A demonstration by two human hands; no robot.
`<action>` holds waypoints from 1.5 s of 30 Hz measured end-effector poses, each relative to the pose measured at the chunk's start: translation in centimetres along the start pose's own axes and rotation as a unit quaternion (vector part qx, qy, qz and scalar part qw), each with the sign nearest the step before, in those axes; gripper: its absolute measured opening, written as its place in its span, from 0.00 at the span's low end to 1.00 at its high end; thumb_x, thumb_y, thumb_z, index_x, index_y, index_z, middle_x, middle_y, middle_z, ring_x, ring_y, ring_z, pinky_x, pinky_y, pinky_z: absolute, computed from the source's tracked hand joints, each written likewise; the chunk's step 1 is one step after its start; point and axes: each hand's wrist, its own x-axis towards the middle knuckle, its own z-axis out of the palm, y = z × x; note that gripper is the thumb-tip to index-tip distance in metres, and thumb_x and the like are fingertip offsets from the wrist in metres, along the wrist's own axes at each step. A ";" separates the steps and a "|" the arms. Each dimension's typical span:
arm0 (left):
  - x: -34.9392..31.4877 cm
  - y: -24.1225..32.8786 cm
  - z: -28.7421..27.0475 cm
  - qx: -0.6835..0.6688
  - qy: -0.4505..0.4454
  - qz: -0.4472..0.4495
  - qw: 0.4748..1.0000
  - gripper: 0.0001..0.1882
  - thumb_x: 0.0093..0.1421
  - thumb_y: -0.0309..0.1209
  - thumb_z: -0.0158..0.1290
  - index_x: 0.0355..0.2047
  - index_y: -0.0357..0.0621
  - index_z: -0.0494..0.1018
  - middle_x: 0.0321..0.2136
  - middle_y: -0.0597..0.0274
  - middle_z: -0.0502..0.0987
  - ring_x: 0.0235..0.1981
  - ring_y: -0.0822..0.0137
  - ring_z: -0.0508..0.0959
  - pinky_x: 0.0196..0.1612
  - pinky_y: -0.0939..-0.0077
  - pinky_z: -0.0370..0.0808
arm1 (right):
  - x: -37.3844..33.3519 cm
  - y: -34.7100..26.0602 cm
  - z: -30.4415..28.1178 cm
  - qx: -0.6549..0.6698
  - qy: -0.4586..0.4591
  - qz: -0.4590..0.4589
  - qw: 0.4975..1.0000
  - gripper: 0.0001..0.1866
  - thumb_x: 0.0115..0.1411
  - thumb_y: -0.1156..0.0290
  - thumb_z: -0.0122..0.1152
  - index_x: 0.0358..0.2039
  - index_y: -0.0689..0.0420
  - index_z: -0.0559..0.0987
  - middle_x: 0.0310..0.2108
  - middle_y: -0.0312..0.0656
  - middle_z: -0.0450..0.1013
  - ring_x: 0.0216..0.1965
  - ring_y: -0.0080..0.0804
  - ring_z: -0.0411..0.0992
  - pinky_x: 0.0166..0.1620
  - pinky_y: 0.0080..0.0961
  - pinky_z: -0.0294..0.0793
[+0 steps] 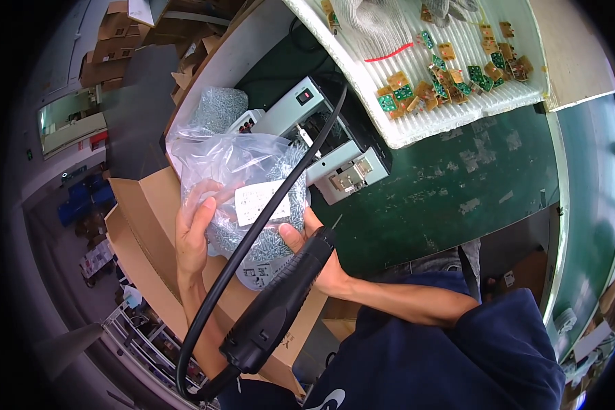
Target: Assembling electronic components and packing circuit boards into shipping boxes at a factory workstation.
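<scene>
A large clear plastic bag (219, 154) full of small silvery screws, with a white label (253, 203), is between my two hands. My left hand (193, 239) is closed on the bag's left side, its thumb pressing the plastic. On the lower right side, my right hand (331, 277) grips the bag, thumb on top, partly hidden by a black electric screwdriver (280, 304). The screwdriver hangs across the view in front, its bit pointing up and right, and its thick black cable (253, 236) loops over the bag. Behind the bag stands a grey screw feeder (294, 109).
An open cardboard box (140, 236) lies below and left of the bag. Another bag of screws (222, 109) rests behind. On the green worktable (451, 184), a white foam tray (458, 126) holds several small circuit boards (437, 82) and grey gloves (372, 31).
</scene>
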 end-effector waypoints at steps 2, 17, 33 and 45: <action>-0.1 -0.2 -0.2 0.004 0.001 0.001 1.000 0.18 0.70 0.34 0.50 0.55 0.35 0.71 0.44 0.61 0.76 0.48 0.71 0.73 0.58 0.76 0.64 | 0.1 0.1 -0.1 -0.007 -0.003 -0.011 1.000 0.30 0.73 0.65 0.53 0.69 0.62 0.57 0.56 0.42 0.72 0.52 0.21 0.69 0.54 0.22 0.70; -1.3 -1.4 -0.2 0.001 0.044 0.015 0.999 0.13 0.69 0.32 0.48 0.48 0.38 0.73 0.36 0.68 0.74 0.38 0.77 0.72 0.45 0.83 0.66 | -0.4 0.6 -0.5 -0.045 0.001 0.027 0.999 0.31 0.73 0.69 0.53 0.71 0.63 0.54 0.58 0.42 0.70 0.54 0.23 0.70 0.57 0.26 0.73; -1.9 -3.9 -1.0 -0.053 0.040 0.009 0.998 0.15 0.68 0.31 0.49 0.52 0.36 0.73 0.45 0.64 0.74 0.50 0.71 0.70 0.57 0.75 0.61 | -0.2 0.7 -0.8 -0.098 0.012 -0.025 0.995 0.36 0.72 0.69 0.55 0.74 0.59 0.51 0.59 0.41 0.68 0.55 0.23 0.67 0.60 0.24 0.66; -2.1 -4.8 -1.4 -0.090 0.037 0.022 0.995 0.16 0.67 0.29 0.50 0.53 0.37 0.72 0.48 0.64 0.73 0.53 0.70 0.68 0.60 0.72 0.59 | 0.1 0.6 -1.1 -0.134 0.009 -0.023 0.991 0.34 0.72 0.68 0.55 0.73 0.57 0.53 0.57 0.43 0.70 0.54 0.23 0.65 0.59 0.22 0.65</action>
